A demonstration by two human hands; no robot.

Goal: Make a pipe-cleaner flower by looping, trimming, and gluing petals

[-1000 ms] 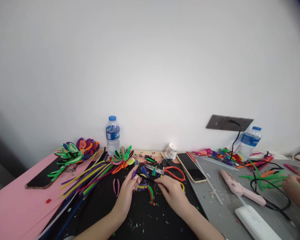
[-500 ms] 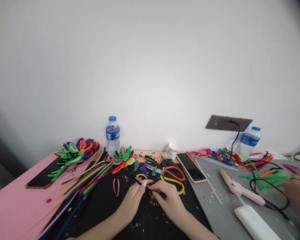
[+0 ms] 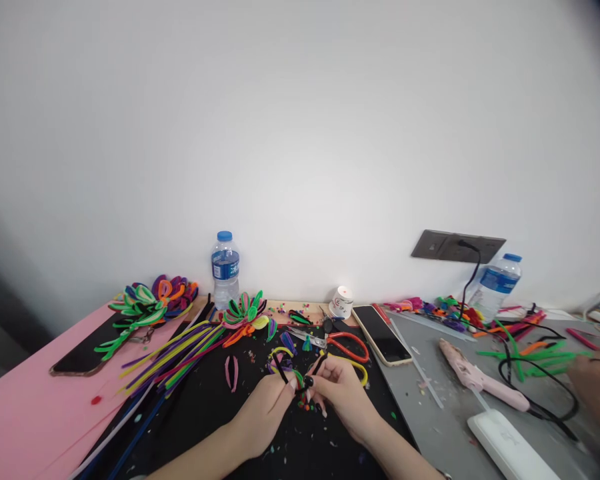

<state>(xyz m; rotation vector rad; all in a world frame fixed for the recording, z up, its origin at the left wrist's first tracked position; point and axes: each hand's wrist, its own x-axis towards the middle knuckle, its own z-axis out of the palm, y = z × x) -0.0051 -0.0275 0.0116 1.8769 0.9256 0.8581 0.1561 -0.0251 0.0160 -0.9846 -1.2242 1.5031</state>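
Between my two hands, low over the black mat [image 3: 200, 427], is a black pipe cleaner [image 3: 280, 368] bent into a shape with its ends pointing up. My left hand [image 3: 270, 408] pinches it between thumb and index finger. On the other side, my right hand [image 3: 341, 395] grips it near a dark knot, fingertips curled. Small green and red bits show just beneath my fingers, partly hidden. Beyond my hands lie scissors with red-orange handles [image 3: 347, 345] and a yellow pipe cleaner loop [image 3: 364, 373]. A pink loop [image 3: 231, 373] rests on the mat left of my left hand.
Pipe cleaner flowers [image 3: 245, 313] and loose stems [image 3: 180, 360] lie left, near a water bottle [image 3: 225, 270]. A paper cup [image 3: 341, 303] and phone [image 3: 383, 335] sit behind. Rightward are a pink glue gun [image 3: 485, 377], a white box [image 3: 510, 443] and another person's hand [image 3: 595, 387].
My hands have turned and drawn slightly apart at the fingertips. The black pipe cleaner, earlier slanting across my fingers, now shows bent with raised ends. The other person's hand shifted slightly.
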